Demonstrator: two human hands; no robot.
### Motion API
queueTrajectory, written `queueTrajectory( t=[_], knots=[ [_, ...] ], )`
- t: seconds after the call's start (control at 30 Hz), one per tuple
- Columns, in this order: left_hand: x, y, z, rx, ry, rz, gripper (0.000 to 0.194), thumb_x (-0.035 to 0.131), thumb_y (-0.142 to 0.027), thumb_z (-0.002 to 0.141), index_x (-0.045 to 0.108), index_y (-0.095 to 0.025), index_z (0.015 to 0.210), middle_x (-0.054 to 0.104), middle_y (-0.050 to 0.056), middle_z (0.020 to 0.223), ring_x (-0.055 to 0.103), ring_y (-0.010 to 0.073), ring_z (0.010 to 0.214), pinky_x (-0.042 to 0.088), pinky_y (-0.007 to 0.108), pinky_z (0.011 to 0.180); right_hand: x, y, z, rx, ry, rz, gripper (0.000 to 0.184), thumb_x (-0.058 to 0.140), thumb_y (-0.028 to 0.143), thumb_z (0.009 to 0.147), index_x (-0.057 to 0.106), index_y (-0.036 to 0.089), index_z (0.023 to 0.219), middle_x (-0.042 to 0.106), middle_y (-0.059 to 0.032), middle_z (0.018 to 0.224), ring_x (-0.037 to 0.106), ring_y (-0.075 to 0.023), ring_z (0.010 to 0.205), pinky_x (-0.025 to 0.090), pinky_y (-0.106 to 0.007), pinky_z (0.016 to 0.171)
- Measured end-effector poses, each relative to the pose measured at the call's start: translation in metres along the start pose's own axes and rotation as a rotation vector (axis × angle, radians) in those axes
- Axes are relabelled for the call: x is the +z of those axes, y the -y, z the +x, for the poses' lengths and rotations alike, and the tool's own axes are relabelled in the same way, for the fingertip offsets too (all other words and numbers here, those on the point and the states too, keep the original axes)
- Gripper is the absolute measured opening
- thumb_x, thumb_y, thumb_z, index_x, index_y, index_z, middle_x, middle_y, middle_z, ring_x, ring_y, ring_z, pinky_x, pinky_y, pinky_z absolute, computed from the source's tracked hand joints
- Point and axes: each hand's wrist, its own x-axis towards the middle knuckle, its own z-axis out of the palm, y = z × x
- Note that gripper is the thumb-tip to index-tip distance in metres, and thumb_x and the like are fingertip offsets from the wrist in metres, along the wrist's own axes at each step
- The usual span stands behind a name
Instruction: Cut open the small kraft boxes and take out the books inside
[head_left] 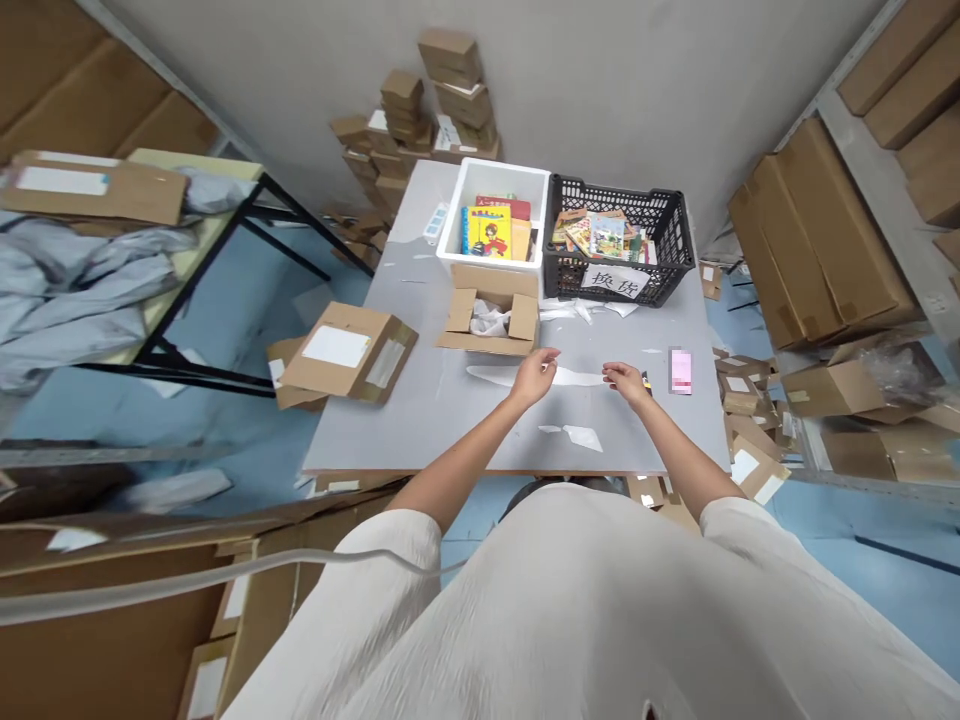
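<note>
My left hand hovers over the grey table, just in front of an open cardboard box, its thumb and fingers apart with nothing visible between them. To its right, my right hand has its fingertips drawn together near the end of a white strip on the table; whether they pinch it I cannot tell. Crumpled white packing material lies inside the box. Beside my right wrist a small yellow and black object is partly hidden.
Behind the box stand a white bin of books and a black crate of booklets. A phone with a pink screen lies at right. Paper scraps are near the front edge. A closed carton sits at the left edge.
</note>
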Motion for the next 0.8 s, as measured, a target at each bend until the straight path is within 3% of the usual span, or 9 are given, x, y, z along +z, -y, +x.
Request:
queueTrajectory(
  t=[0.13,0.27,0.43,0.6,0.7,0.8],
  knots=[
    [-0.047,0.012,-0.017,0.061,-0.052,0.151,0.040,0.058,-0.016,0.095,0.076,-0.021,0.130,0.078,0.011,0.138,0.074,0.0285,0.126,0.060,0.046,0.115,0.025,0.006,0.009,-0.060,0.101,-0.065,0.021,0.075,0.026,0.084,0.080,0.023,0.105,0.085,-0.0068,0.111,0.080,-0.0212,0.098,0.062,-0.035,0.091],
    [-0.096,0.028,-0.028,0.047,-0.194,0.289,0.059,0.060,-0.013,0.087,0.066,-0.022,0.145,0.071,0.013,0.144,0.068,0.0320,0.134,0.053,0.052,0.124,0.051,0.014,0.013,-0.135,0.160,-0.120,0.025,0.075,0.026,0.083,0.081,0.023,0.106,0.085,-0.0068,0.112,0.078,-0.0217,0.097,0.063,-0.038,0.093],
    [-0.145,0.053,-0.018,-0.193,-0.397,0.422,0.074,0.070,-0.009,0.076,0.057,-0.022,0.148,0.057,0.019,0.154,0.053,0.0418,0.149,0.045,0.061,0.128,0.082,0.024,0.016,-0.199,0.185,-0.154,0.031,0.076,0.024,0.080,0.081,0.021,0.110,0.084,-0.0087,0.116,0.077,-0.0220,0.100,0.064,-0.042,0.100],
    [-0.177,0.079,0.012,-0.271,-0.335,0.340,0.078,0.071,-0.006,0.072,0.056,-0.024,0.146,0.053,0.016,0.158,0.052,0.0381,0.152,0.043,0.056,0.131,0.117,0.033,0.022,-0.186,0.122,-0.160,0.043,0.077,0.020,0.078,0.080,0.021,0.121,0.081,-0.0127,0.135,0.077,-0.0245,0.106,0.066,-0.047,0.103],
    [-0.191,0.092,0.031,-0.240,-0.246,0.267,0.062,0.073,-0.014,0.078,0.061,-0.024,0.139,0.059,0.014,0.151,0.055,0.0347,0.151,0.043,0.051,0.133,0.138,0.039,0.024,-0.173,0.077,-0.129,0.055,0.075,0.018,0.077,0.078,0.022,0.131,0.075,-0.0138,0.150,0.077,-0.0272,0.119,0.064,-0.049,0.109],
    [-0.201,0.102,0.049,-0.188,-0.166,0.184,0.047,0.072,-0.024,0.083,0.067,-0.025,0.130,0.067,0.013,0.143,0.060,0.0355,0.145,0.047,0.053,0.131,0.155,0.046,0.024,-0.181,0.042,-0.086,0.069,0.075,0.016,0.073,0.075,0.024,0.142,0.066,-0.0140,0.164,0.073,-0.0302,0.133,0.063,-0.049,0.113]
  ],
)
